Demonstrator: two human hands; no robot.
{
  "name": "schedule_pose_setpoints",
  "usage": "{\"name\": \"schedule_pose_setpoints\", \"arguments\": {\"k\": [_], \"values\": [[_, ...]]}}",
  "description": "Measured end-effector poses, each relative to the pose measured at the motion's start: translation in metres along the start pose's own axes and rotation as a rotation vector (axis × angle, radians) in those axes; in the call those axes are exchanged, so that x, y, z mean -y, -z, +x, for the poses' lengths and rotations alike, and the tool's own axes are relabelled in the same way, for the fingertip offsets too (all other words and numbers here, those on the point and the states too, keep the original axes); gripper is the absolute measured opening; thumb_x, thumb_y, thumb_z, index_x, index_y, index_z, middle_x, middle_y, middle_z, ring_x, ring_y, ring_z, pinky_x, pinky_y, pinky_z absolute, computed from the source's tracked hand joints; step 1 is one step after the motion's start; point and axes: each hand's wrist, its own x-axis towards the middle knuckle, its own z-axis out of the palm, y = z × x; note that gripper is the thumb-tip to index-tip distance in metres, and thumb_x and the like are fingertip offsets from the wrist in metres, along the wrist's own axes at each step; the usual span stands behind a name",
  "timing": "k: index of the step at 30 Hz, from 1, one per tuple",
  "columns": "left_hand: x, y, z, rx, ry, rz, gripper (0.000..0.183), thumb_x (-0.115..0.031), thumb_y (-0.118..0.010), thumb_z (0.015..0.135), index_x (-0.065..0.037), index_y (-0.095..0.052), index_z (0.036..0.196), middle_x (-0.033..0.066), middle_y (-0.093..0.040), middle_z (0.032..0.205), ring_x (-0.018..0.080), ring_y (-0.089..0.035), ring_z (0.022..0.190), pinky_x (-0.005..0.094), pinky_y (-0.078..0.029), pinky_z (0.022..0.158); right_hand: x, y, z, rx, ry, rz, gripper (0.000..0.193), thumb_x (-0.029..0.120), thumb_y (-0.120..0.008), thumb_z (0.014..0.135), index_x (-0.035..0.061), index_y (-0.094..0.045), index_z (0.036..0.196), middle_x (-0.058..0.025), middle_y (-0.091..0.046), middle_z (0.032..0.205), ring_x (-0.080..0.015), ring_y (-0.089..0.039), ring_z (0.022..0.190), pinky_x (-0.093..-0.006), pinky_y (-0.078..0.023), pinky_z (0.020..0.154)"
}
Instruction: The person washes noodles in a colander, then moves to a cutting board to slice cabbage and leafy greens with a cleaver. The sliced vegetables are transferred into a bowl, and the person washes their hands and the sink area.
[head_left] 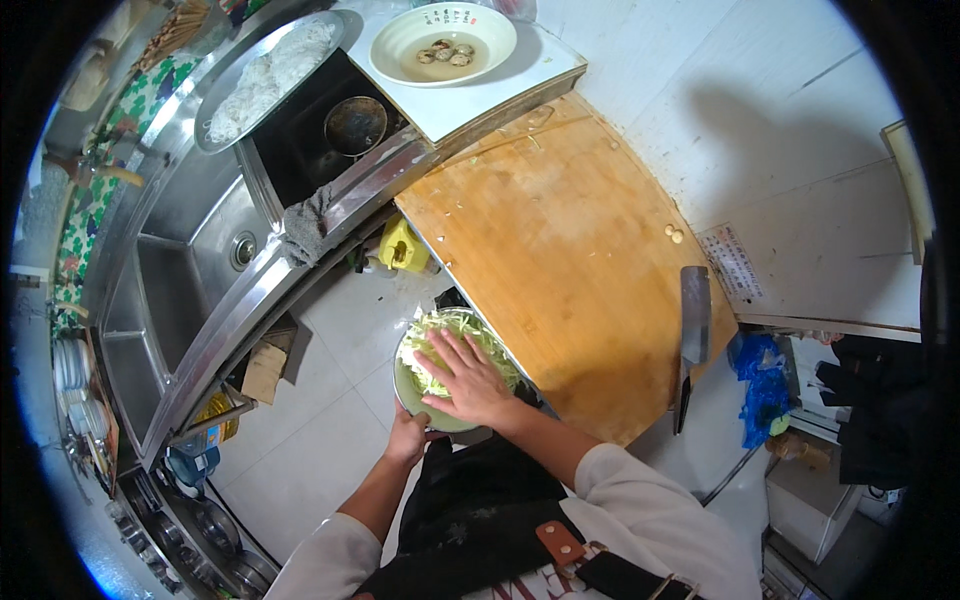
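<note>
A round pale-green bowl (410, 393) is held in front of my body, beside the near left edge of the wooden cutting board (570, 260). Pale green shredded vegetable (432, 332), perhaps cabbage, fills it. My left hand (407, 436) grips the bowl's rim on the near left side. Over the shreds lies my right hand (468, 378), palm down with fingers stretched out and holding nothing. A cleaver (694, 315) with a dark handle rests on the board's right edge, its handle reaching past the edge.
Across the left runs a steel sink counter (190, 270) with a grey cloth (305, 230) on its edge. A plate of white noodles (270, 80) and a white bowl with speckled eggs (443, 45) stand at the back. Below the counter is a yellow jug (402, 247).
</note>
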Motion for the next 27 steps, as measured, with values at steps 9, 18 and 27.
{"name": "schedule_pose_setpoints", "arguments": {"k": [9,18,27], "values": [[-0.012,0.028,-0.026,0.02,0.061,0.014,0.069,0.002,-0.038,0.085,-0.022,-0.01,0.143,0.0147,-0.044,0.131,0.029,-0.059,0.104,0.0405,-0.06,0.067,0.055,-0.006,-0.006,0.141,0.122,0.076,0.045,0.044,-0.052,0.089,0.0232,-0.054,0.129,-0.0054,-0.033,0.148,-0.0291,-0.026,0.137,-0.0545,-0.017,0.111],[-0.02,0.045,0.014,0.003,0.041,-0.02,0.073,0.007,-0.037,0.08,-0.02,-0.007,0.141,0.0198,-0.041,0.133,0.0357,-0.06,0.103,0.0408,-0.061,0.065,-0.109,0.108,0.118,-0.179,-0.292,-0.337,0.062,0.038,-0.048,0.092,0.0026,-0.032,0.141,-0.0164,-0.027,0.149,-0.0318,-0.021,0.14,-0.043,-0.018,0.114],[-0.033,0.05,0.049,0.017,0.011,-0.096,0.064,0.007,-0.039,0.079,-0.018,-0.02,0.135,0.0186,-0.048,0.126,0.0344,-0.061,0.099,0.0445,-0.059,0.067,-0.015,0.026,0.084,0.381,0.08,0.141,0.065,0.045,-0.054,0.088,0.0115,-0.036,0.141,-0.0151,-0.028,0.149,-0.0318,-0.024,0.138,-0.0418,-0.023,0.113]]}}
